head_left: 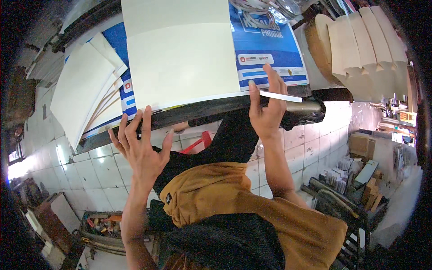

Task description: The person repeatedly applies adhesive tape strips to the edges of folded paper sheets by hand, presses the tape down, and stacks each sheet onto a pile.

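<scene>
A large cream paper sheet (180, 58), with a faint crosswise crease, lies on the table over a blue printed sheet (288, 45). My left hand (146, 150) is open, its fingers spread and their tips at the paper's near left edge. At the near right corner, my right hand (268, 114) holds a slim flat white stick (288, 96) between its fingers. The stick points to the right, past the blue sheet's near edge. Left of the large sheet, several loose cream papers (85, 81) lie fanned out.
Several bundles of folded cream paper (360, 42) stand at the far right. Clear plastic and cords (270, 9) lie at the back. The dark table edge (198, 110) runs before me. Below are a tray of tools (103, 225), a dark chair (342, 202) and a red object (198, 143).
</scene>
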{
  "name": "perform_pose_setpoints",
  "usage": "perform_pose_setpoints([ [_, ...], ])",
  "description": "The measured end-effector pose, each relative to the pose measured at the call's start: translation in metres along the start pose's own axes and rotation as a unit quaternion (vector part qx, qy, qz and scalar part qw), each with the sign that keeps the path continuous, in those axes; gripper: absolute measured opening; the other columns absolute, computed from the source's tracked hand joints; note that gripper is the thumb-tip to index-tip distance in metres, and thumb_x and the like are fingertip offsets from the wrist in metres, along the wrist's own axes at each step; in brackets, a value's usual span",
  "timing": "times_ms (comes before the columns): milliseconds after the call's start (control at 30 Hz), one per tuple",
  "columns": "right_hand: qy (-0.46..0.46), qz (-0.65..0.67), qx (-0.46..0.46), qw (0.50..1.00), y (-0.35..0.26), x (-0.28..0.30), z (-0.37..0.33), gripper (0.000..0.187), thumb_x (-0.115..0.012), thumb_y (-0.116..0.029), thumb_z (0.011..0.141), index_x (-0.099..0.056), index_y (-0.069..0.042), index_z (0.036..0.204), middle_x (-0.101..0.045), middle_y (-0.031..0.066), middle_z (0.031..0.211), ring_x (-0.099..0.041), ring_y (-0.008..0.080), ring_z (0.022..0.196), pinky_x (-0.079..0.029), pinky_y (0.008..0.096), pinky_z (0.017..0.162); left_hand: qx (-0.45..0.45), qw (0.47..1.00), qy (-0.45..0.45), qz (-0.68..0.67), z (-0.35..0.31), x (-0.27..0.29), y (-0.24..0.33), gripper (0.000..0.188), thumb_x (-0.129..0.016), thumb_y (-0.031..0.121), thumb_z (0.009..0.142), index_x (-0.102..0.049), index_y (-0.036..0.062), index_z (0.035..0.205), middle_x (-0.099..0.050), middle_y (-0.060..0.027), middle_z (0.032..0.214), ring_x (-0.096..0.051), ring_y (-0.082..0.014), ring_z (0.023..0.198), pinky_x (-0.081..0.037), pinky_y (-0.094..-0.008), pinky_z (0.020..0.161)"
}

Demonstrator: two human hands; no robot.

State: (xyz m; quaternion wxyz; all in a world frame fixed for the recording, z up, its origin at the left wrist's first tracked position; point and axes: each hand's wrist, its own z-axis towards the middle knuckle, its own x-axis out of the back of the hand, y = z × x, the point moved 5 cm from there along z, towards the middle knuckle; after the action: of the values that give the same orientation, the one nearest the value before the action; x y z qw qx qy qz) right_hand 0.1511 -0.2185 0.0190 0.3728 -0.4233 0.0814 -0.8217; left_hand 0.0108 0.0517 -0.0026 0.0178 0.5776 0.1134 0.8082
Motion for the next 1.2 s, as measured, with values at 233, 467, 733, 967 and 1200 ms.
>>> perform_pose_setpoints([
  [233,-0.020,-0.042,0.005,0.999,-0.001,-0.004,-0.003,0.044,-0.068,-0.019,0.097,-0.060,-0.003,0.137,-0.065,0.0182,0.129,-0.058,0.0379,0.119,-0.041,0.0488,0.104,0.000,1.000,-0.002,0.006,0.000,-0.001,0.000,0.074,-0.072,0.054,0.089,-0.054,0.0165,0.150,-0.047,-0.0088,0.141,-0.032,-0.0324,0.145,-0.007,-0.0615,0.124],
  [467,-0.019,-0.043,0.010,0.999,-0.002,-0.005,-0.002,0.043,-0.066,-0.019,0.098,-0.060,-0.006,0.138,-0.065,0.0149,0.130,-0.059,0.0360,0.119,-0.041,0.0492,0.104,0.001,1.000,-0.005,0.007,0.001,0.001,0.002,0.075,-0.072,0.054,0.089,-0.053,0.0149,0.151,-0.047,-0.0092,0.142,-0.031,-0.0331,0.146,-0.006,-0.0612,0.124],
  [733,-0.018,-0.054,0.019,0.998,-0.004,-0.003,0.001,0.044,-0.069,-0.017,0.096,-0.061,-0.003,0.136,-0.067,0.0191,0.126,-0.061,0.0373,0.116,-0.044,0.0473,0.101,0.051,0.998,-0.014,-0.043,0.014,0.014,0.024,0.073,-0.067,0.042,0.094,-0.046,0.0061,0.154,-0.045,-0.0178,0.145,-0.031,-0.0406,0.145,-0.011,-0.0603,0.123],
  [967,-0.015,-0.043,0.007,0.999,-0.002,-0.005,-0.001,0.046,-0.067,-0.020,0.096,-0.061,-0.007,0.139,-0.066,0.0182,0.126,-0.060,0.0374,0.116,-0.044,0.0495,0.100,-0.030,0.993,0.018,-0.114,0.079,-0.022,0.135,0.071,-0.059,0.038,0.100,-0.037,0.0003,0.156,-0.027,-0.0252,0.165,-0.022,-0.0457,0.153,-0.019,-0.0577,0.123],
  [1200,-0.013,0.064,-0.063,0.996,-0.004,0.015,0.004,0.041,-0.072,-0.017,0.094,-0.064,-0.005,0.132,-0.070,0.0103,0.097,-0.066,0.0304,0.092,-0.045,0.0457,0.093,-0.023,0.995,-0.030,-0.089,0.080,-0.041,0.141,0.070,-0.058,0.036,0.098,-0.041,-0.0039,0.153,-0.030,-0.0256,0.163,-0.026,-0.0464,0.152,-0.021,-0.0593,0.122],
])
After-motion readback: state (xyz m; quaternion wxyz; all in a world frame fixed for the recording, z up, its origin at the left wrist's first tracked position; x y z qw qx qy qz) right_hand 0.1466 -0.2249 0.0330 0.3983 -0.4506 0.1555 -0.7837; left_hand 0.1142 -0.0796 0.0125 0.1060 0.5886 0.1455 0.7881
